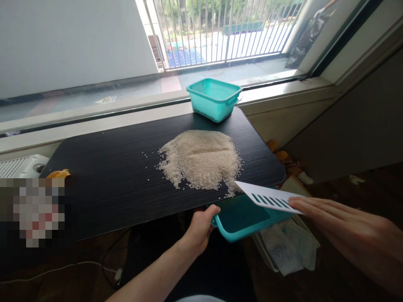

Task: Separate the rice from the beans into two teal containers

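A wide heap of white rice lies on the dark table, with loose grains scattered around it. My left hand grips the left end of a teal plastic container, thumb over its rim, holding it below the table's front edge. My right hand is closed on a white slotted spatula. The spatula's tip meets the rice at the heap's near right side, above the container. Part of the container is hidden under the spatula and the table edge.
A second teal container stands at the table's far right corner by the window. An orange-yellow scrap lies at the left end. Below right is a bin with papers and plastic. A white radiator is at the left.
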{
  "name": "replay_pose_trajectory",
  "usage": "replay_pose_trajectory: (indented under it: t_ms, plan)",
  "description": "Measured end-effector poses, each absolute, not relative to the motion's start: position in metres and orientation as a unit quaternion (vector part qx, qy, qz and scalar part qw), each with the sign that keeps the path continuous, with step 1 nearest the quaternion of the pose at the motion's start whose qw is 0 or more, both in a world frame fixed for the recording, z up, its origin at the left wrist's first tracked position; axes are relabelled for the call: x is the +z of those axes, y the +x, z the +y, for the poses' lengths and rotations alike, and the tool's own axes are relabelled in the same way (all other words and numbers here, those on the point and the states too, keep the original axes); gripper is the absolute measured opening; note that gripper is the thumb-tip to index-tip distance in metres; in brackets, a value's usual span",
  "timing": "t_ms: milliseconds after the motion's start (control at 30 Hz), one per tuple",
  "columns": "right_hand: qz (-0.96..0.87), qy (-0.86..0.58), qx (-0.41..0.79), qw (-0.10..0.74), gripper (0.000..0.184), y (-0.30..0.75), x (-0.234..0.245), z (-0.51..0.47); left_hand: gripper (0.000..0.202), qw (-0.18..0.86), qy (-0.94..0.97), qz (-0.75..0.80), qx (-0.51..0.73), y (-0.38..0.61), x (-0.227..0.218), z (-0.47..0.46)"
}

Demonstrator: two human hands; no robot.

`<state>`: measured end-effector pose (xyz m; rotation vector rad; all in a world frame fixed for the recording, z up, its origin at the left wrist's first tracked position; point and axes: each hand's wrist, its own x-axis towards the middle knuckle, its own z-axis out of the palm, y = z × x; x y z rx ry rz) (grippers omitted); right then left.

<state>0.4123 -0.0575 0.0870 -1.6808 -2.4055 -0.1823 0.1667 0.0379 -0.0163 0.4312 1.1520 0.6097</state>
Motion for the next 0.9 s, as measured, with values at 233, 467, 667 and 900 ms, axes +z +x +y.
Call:
replay_pose_trajectory:
  t_ms: [233, 467, 667, 900]
  plan:
    - [-0.818, -0.561, -0.057, 0.118, 0.059, 0.413, 0.096, -0.067, 0.009, 0.777, 0.205, 0.528, 0.276, 0.166, -0.017, 0.037]
    - [-0.767, -0.622, -0.122, 0.094, 0.028, 0.433, 0.101, 0.009, 0.01, 0.775, 0.204, 0.532, 0.272, 0.165, -0.014, 0.037]
    - [-0.768, -0.631, -0.099, 0.046, 0.027, 0.437, 0.094, 0.042, 0.012, 0.774, 0.2, 0.535, 0.274, 0.165, -0.011, 0.036]
    - [-0.821, -0.556, -0.086, 0.097, 0.028, 0.418, 0.097, -0.009, 0.014, 0.775, 0.19, 0.533, 0.281, 0.165, -0.016, 0.039]
